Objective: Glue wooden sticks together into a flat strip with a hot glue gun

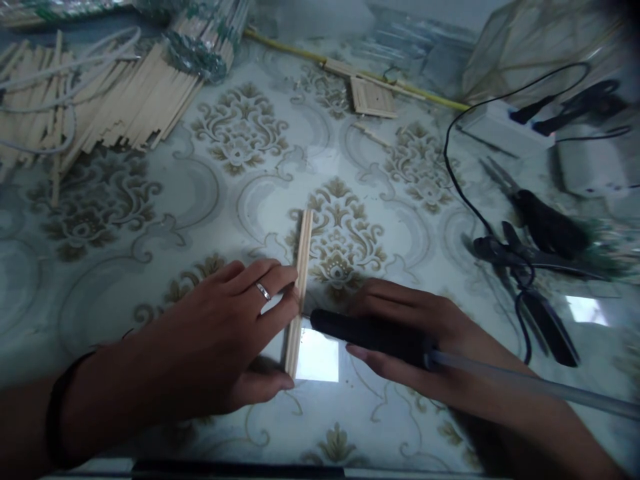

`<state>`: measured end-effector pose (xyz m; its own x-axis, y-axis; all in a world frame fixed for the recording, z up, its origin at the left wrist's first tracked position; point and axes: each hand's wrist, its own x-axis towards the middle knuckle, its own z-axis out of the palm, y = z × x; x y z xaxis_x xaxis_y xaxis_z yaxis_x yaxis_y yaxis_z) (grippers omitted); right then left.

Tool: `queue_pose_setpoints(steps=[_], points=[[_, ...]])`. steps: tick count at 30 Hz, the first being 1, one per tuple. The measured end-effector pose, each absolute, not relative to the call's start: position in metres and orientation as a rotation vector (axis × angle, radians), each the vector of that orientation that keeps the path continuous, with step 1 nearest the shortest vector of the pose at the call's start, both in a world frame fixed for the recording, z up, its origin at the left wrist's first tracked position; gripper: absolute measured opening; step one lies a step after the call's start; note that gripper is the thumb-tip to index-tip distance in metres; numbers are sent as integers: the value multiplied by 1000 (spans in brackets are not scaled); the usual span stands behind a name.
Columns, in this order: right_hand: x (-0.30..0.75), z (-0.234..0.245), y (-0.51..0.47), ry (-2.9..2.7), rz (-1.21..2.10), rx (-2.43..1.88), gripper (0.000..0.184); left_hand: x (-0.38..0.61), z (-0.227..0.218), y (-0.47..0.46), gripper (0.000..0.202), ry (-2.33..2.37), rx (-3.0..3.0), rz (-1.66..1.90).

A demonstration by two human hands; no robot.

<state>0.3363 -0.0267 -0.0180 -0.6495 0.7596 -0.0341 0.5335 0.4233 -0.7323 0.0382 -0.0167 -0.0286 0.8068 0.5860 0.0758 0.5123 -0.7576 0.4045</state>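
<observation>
My left hand (225, 327), with a ring on one finger, grips a narrow stack of thin wooden sticks (304, 247) from the left. Its fingertips press the stack's middle, while the thumb touches the near end. My right hand (415, 327) is closed around a black pen-shaped tool (370, 333) with a thin metal tip. That tip meets or nearly meets the right side of the stack, close to my left fingertips. A translucent whitish tube or stick (525, 383) runs from the tool's back end over my right forearm.
Loose wooden sticks (135, 100) lie at the back left beneath a white cable (107, 57). A small wooden panel (374, 98) rests near a yellow rod (285, 47). On the right are black-handled pliers (545, 220), a black cord (450, 160) and a white power strip (520, 127).
</observation>
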Motion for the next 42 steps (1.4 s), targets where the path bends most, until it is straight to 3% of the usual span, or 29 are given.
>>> queue_pose_setpoints(steps=[9,21,32,42], points=[[334,-17,-25,-2378,992,-1183,21,38,-28,-17,60,828,2628,289],[339,-18,-24,-2369,979,-1209,12,38,-29,-17,56,810,2627,301],[336,-16,-21,-2211,907,-1403,30,37,-28,-18,52,776,2598,315],[343,-22,-25,-2129,880,-1593,29,37,-29,-19,53,790,2588,317]])
